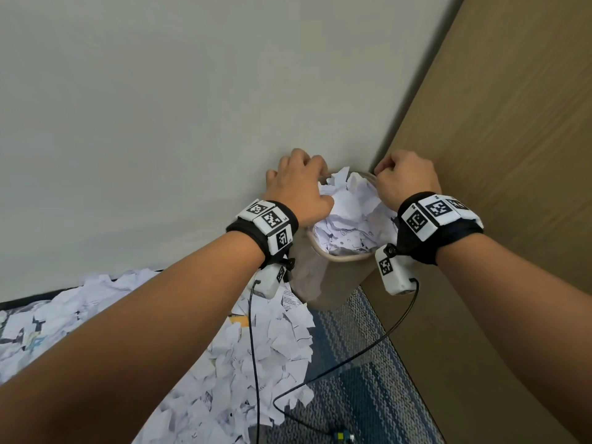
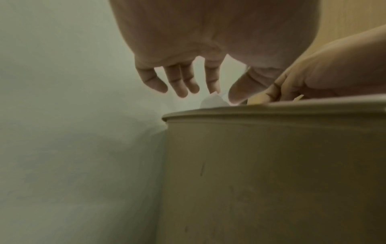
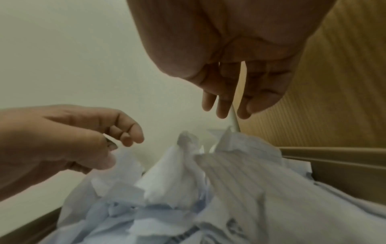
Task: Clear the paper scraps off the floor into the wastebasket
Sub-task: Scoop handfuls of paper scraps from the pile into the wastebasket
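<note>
The beige wastebasket (image 1: 333,283) stands in the corner, heaped to the rim with white paper scraps (image 1: 349,213). Both my hands hover over its mouth. My left hand (image 1: 301,181) is at the left rim; in the left wrist view its fingers (image 2: 181,87) hang loose and spread, and a scrap (image 2: 213,100) lies just under the index tip. My right hand (image 1: 400,181) is at the right rim, fingers (image 3: 223,112) pointing down and empty above the heap (image 3: 208,189). More scraps (image 1: 266,347) cover the floor to the left of the basket (image 2: 271,165).
A white wall (image 1: 160,123) runs behind the basket and a wooden panel (image 1: 496,155) closes the right side. Blue-grey carpet (image 1: 368,379) shows to the right of the floor scraps. Black wrist cables (image 1: 253,347) hang over the pile.
</note>
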The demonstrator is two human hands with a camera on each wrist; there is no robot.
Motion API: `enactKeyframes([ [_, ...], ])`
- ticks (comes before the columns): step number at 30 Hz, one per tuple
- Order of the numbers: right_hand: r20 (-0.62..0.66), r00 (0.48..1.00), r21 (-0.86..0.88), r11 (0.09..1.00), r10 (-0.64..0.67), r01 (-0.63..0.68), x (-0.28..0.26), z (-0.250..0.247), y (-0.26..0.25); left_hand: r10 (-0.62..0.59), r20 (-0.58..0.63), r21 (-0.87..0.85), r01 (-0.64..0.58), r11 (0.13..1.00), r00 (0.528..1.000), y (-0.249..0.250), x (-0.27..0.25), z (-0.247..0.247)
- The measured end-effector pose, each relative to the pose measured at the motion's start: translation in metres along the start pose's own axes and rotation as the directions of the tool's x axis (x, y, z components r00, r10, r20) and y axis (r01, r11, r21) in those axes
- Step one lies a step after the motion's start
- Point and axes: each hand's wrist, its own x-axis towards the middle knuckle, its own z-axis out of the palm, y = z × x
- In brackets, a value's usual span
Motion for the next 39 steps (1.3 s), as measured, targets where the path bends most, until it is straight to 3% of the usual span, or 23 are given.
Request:
enactKeyframes([
  [3,-0.042,0.999,0.026,1.0,-0.002,0.003,-0.001,-0.003,-0.005,-0.007,-0.053,-0.041,0.005,0.999,0.999,-0.007,-0.002,-0.003],
  [7,-0.047,0.998,0.051,0.998,-0.045,0.047,-0.004,-0.001,-0.015,0.052,0.06,-0.078,-0.047,0.996,0.997,-0.012,-0.003,-0.005],
  [11,-0.031,0.992,0.064,0.99,-0.123,0.125,-0.008,0.002,-0.036,0.113,0.152,-0.334,-0.057,0.941,0.982,-0.018,-0.007,-0.001],
  [14,-0.033,0.988,0.096,0.984,-0.15,0.153,-0.011,0.004,-0.048,0.143,0.094,-0.475,-0.082,0.876,0.985,-0.015,-0.01,-0.004],
  [17,-0.026,0.987,0.115,0.981,-0.157,0.159,-0.015,0.006,-0.055,0.123,-0.096,-0.358,-0.149,0.922,0.988,-0.022,-0.008,-0.013],
  [19,-0.002,0.986,0.116,0.979,-0.169,0.168,-0.021,0.01,-0.06,0.077,-0.163,-0.293,-0.122,0.948,0.984,-0.036,-0.01,-0.021],
  [22,0.054,0.974,0.112,0.971,-0.22,0.213,-0.036,0.024,-0.075,0.016,-0.154,-0.214,-0.049,0.975,0.988,-0.069,-0.022,-0.033],
  [25,0.141,0.942,0.072,0.952,-0.304,0.296,-0.059,0.048,-0.095,-0.06,-0.046,-0.091,0.056,0.994,0.997,-0.113,-0.048,-0.042],
  [28,0.333,0.86,0.026,0.916,-0.387,0.401,-0.087,0.085,-0.108,-0.12,0.13,0.087,0.11,0.99,0.984,-0.16,-0.089,-0.048],
  [31,0.625,0.697,-0.049,0.874,-0.351,0.484,-0.116,0.122,-0.102,-0.209,0.383,0.274,0.105,0.956,0.9,-0.196,-0.139,-0.048],
  [34,0.8,0.578,-0.199,0.837,-0.162,0.51,-0.149,0.154,-0.073,-0.307,0.56,0.423,0.053,0.904,0.769,-0.223,-0.189,-0.045],
  [36,0.846,0.534,-0.289,0.837,-0.004,0.465,-0.173,0.168,-0.05,-0.359,0.617,0.452,0.058,0.89,0.7,-0.237,-0.221,-0.044],
  [39,0.892,0.412,-0.354,0.853,0.185,0.383,-0.208,0.176,-0.025,-0.364,0.697,0.426,0.051,0.903,0.618,-0.247,-0.262,-0.042],
])
